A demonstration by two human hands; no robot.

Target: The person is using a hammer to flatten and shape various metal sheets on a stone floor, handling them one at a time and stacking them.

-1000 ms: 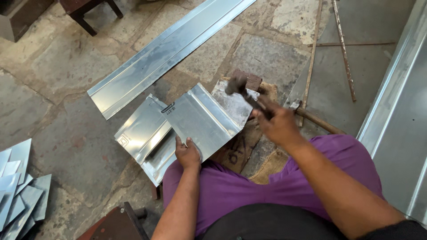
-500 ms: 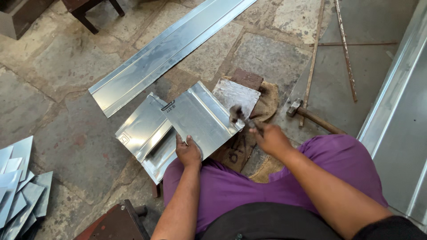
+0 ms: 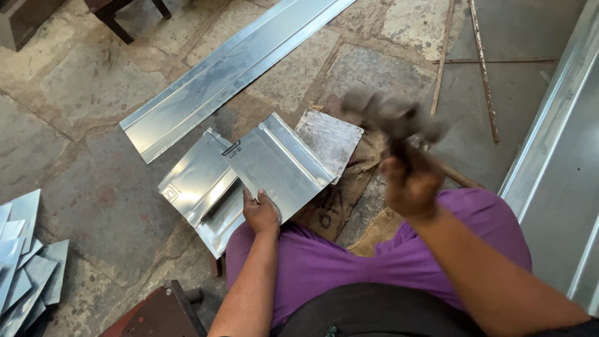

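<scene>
My left hand (image 3: 261, 214) presses down on the near edge of a bent, shiny sheet-metal piece (image 3: 277, 163) that lies over my lap. My right hand (image 3: 410, 186) is raised and blurred, gripping the handle of a hammer (image 3: 388, 115) whose dark head is up above the right edge of the sheet. A second folded metal piece (image 3: 198, 178) lies under and left of the first. A square steel block (image 3: 329, 140) sits on brown sacking (image 3: 349, 193) just beyond the sheet's right corner.
A long galvanised channel strip (image 3: 234, 65) lies diagonally on the stone floor. Cut metal offcuts (image 3: 25, 262) are stacked at lower left. Thin rusty rods (image 3: 480, 68) lie at upper right, a large metal sheet (image 3: 561, 187) runs along the right edge, a dark wooden block (image 3: 159, 315) at bottom.
My right hand has swung the hammer up and to the right from the sheet's edge, where it was half a second ago. The left hand and sheet have stayed put.
</scene>
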